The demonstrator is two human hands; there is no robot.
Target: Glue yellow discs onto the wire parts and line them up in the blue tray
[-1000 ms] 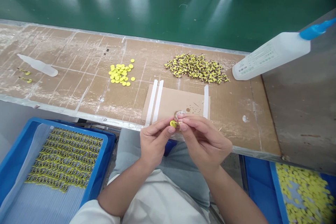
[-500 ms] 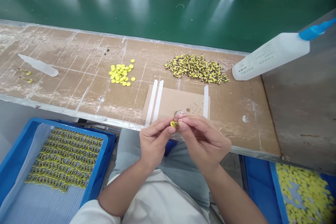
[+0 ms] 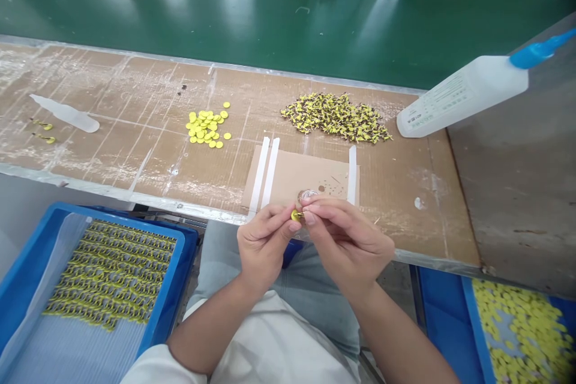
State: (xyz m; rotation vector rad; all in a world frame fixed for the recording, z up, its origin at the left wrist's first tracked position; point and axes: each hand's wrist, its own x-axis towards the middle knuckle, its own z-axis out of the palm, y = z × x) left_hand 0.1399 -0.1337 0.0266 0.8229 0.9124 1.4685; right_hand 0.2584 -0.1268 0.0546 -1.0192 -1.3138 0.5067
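Note:
Between thumb and fingers, my left hand (image 3: 265,244) pinches a small yellow disc (image 3: 296,215) over the bench's front edge. My right hand (image 3: 351,243) is closed on a small dark-and-yellow piece (image 3: 302,214) that meets the disc; its shape is mostly hidden by the fingertips. Just beyond the fingertips, a small round clear dish (image 3: 308,194) sits on a taped cardboard sheet (image 3: 310,169). Farther back lie a cluster of yellow discs (image 3: 207,127) at left and a heap of small yellow-and-dark pieces (image 3: 337,117).
A white bottle with a blue nozzle (image 3: 463,96) leans at right beside a metal panel (image 3: 517,192). At left lies a translucent plastic dropper (image 3: 67,114). Blue trays stand below: one with rows of joined pieces (image 3: 112,270), another with yellow discs (image 3: 526,330). A green belt (image 3: 270,24) runs behind.
Both hands stay together at nearly the same spot. The disc has turned slightly between the fingertips, and the right fingertips have shifted a little against it.

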